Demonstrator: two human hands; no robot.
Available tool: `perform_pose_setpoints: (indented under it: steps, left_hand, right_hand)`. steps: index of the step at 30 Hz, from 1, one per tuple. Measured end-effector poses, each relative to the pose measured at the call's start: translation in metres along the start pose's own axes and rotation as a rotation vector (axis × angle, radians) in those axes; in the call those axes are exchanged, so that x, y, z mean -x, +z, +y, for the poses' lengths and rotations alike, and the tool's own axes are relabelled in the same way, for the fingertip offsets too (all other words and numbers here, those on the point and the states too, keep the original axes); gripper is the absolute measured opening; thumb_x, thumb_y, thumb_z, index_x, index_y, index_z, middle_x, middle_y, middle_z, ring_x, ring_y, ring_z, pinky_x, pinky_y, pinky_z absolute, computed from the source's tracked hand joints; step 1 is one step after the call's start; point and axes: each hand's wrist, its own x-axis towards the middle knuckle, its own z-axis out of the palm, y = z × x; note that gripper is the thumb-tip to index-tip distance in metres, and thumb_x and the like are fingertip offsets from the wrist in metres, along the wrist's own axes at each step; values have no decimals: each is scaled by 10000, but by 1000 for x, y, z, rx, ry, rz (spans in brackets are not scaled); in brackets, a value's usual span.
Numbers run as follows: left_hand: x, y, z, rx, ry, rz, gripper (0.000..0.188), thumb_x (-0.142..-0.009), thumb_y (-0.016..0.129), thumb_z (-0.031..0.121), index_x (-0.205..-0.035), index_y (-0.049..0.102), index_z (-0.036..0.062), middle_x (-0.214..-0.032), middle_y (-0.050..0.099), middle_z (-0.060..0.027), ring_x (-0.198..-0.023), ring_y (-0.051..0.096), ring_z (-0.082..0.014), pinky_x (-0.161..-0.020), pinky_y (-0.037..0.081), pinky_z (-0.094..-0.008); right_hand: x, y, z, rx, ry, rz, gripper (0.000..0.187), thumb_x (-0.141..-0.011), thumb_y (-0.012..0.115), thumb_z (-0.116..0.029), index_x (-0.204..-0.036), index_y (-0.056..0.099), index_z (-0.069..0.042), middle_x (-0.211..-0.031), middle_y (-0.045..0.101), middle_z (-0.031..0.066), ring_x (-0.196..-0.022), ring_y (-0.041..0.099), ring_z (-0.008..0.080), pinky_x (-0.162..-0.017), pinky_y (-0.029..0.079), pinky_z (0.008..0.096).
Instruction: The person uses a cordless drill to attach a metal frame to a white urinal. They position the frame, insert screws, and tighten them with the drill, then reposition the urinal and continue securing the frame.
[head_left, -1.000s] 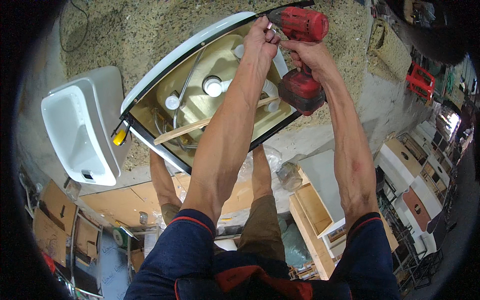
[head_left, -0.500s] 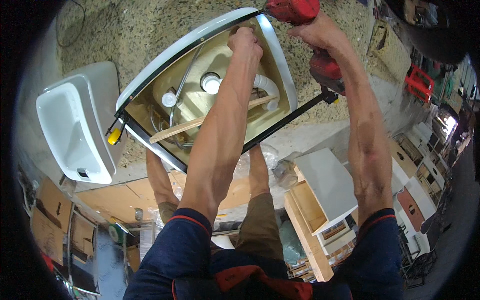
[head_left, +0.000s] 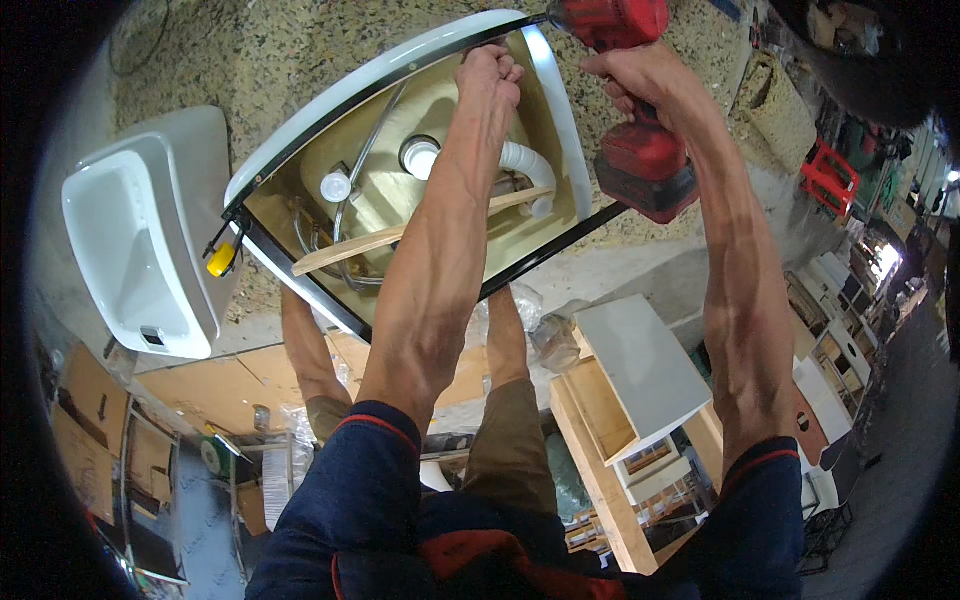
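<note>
My right hand (head_left: 645,80) is wrapped round the grip of a red and black cordless drill (head_left: 648,165). The drill's front end points left, at the far corner of a black bar (head_left: 470,44). That bar runs along the open edge of a large white shell with a glazed rim (head_left: 562,130). Just inside this far corner, my left hand (head_left: 490,72) has its fingers curled by the bar; what they hold is hidden. The shell contains a white corrugated hose (head_left: 530,165), a metal tube (head_left: 379,135), a white round cap (head_left: 335,187) and a wooden strip (head_left: 365,246) lying across.
To the left stands a white ceramic basin-like fixture (head_left: 130,245). A yellow and black piece (head_left: 222,260) hangs at the bar's left end. Speckled padding (head_left: 290,75) lies beneath the shell. Nearer right are a grey-white cabinet (head_left: 645,370) and, farther off, a red stool (head_left: 830,178).
The drill has shifted slightly right, and its battery end has swung nearer and to the left. My left hand stays at the corner. The whole view has moved a little.
</note>
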Motion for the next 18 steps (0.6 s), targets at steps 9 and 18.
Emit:
perform_pose_setpoints:
  steps: [9,18]
  left_hand:
    - [28,19,-3,-191,21,113,50,-900,559,29,-862,530,43,-659,382,-11,-506,336,-123,-489,300,-296]
    - [23,40,-10,-235,60,156,369,-854,738,170,-1102,579,-51,-950,675,-130,-705,621,-206,-546,498,-391]
  right_hand:
    - [18,-6,0,-93,-38,48,317,-816,732,-315,-681,616,-53,-514,552,39,-447,520,148,-445,400,348]
    - [25,-7,-3,-4,-104,93,338,-736,756,-324,-940,695,-62,-700,673,101,-609,644,217,-581,507,368]
